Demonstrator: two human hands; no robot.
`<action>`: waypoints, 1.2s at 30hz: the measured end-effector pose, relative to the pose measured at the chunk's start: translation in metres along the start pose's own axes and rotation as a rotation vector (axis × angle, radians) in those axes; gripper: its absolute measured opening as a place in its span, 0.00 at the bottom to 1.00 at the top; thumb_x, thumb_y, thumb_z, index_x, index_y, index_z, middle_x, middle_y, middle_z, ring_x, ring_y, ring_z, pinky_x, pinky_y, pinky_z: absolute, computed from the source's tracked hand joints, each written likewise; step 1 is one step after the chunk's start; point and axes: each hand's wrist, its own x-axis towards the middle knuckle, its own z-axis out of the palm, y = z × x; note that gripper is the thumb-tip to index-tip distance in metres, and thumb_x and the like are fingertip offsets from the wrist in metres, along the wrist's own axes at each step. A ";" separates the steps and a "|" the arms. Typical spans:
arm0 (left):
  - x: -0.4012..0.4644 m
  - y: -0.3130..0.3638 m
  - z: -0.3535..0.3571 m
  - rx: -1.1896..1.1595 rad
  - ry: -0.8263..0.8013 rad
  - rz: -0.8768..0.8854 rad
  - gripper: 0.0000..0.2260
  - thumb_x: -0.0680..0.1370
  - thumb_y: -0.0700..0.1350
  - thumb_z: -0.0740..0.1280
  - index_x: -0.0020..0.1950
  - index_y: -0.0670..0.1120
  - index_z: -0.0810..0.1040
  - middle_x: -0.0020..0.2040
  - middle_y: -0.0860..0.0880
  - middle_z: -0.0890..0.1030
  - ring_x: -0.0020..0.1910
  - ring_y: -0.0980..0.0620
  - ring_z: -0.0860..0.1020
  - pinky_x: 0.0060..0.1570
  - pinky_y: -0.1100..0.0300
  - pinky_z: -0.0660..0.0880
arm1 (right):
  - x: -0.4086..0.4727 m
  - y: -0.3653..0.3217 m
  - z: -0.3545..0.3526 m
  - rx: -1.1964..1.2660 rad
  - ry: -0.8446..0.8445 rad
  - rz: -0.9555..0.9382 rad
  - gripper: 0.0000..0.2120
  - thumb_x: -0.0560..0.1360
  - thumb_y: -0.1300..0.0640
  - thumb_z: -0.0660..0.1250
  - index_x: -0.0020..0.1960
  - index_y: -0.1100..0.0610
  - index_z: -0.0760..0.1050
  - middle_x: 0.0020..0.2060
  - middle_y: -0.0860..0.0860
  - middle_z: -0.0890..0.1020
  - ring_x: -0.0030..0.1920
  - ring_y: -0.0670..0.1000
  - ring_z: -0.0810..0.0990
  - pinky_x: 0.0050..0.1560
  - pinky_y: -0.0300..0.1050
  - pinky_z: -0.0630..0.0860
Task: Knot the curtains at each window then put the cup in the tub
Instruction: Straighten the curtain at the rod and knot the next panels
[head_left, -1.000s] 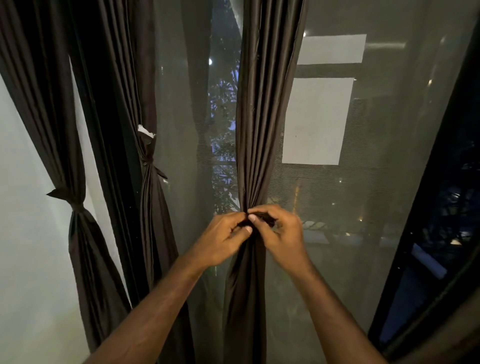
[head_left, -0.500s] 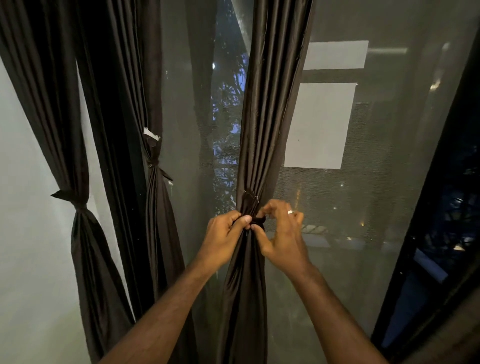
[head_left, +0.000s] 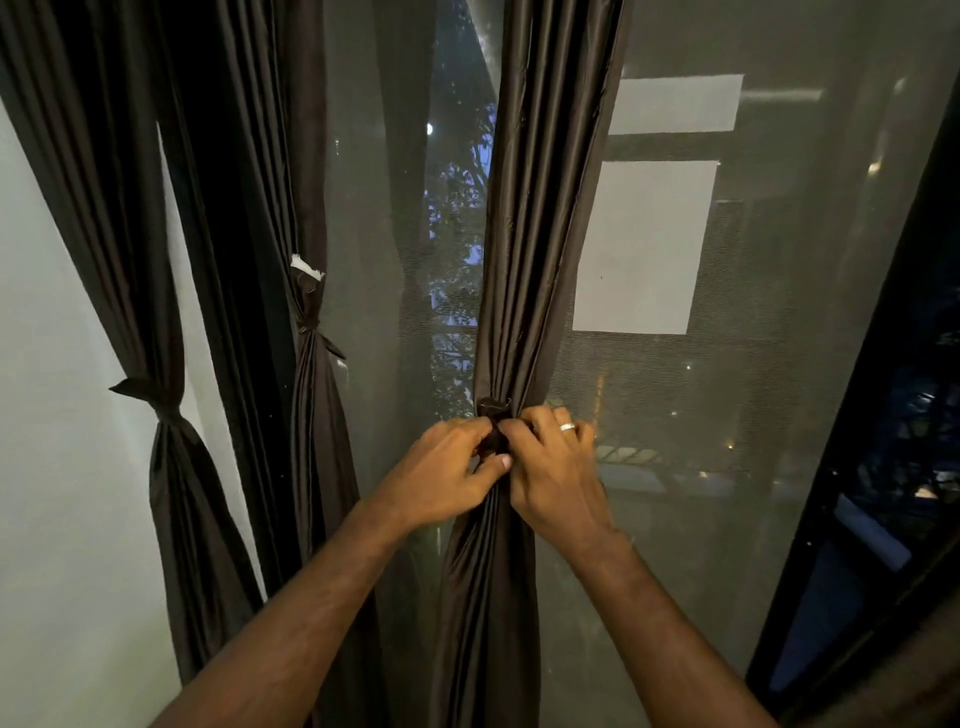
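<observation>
Curtain (head_left: 524, 260) bunched between left hand (head_left: 441, 480) and right hand (head_left: 553, 475).

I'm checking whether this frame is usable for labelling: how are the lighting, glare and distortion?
Head view: dim indoor light, night outside; the window glass reflects pale rectangles and small light spots; wide-angle bending tilts the curtains and frame at the edges; both hands, left hand and right hand, on the middle curtain look sharp.

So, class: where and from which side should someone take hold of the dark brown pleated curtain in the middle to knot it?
At its gathered waist, coming from both sides at once, as the left hand and right hand do: the pleats bunch narrowest there, so fingers close round the whole bundle.
</observation>
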 end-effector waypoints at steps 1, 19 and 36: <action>0.000 0.000 0.000 0.005 -0.010 0.007 0.05 0.81 0.51 0.63 0.47 0.52 0.73 0.40 0.59 0.74 0.39 0.60 0.75 0.40 0.65 0.70 | 0.001 0.002 0.000 0.017 -0.003 0.002 0.11 0.77 0.55 0.60 0.57 0.52 0.77 0.48 0.49 0.76 0.49 0.54 0.75 0.45 0.52 0.66; 0.010 -0.002 -0.012 -0.028 -0.158 0.021 0.09 0.84 0.47 0.63 0.44 0.51 0.74 0.37 0.60 0.75 0.37 0.64 0.75 0.38 0.71 0.66 | 0.018 0.003 -0.009 0.113 -0.101 -0.033 0.08 0.77 0.55 0.59 0.46 0.56 0.75 0.43 0.50 0.68 0.44 0.54 0.70 0.39 0.51 0.69; -0.004 -0.017 0.002 -0.545 0.184 -0.223 0.14 0.80 0.44 0.69 0.34 0.54 0.82 0.29 0.58 0.76 0.31 0.61 0.73 0.37 0.65 0.67 | -0.005 0.012 0.000 0.697 0.260 0.453 0.13 0.72 0.49 0.78 0.38 0.49 0.75 0.33 0.45 0.78 0.34 0.44 0.78 0.36 0.38 0.74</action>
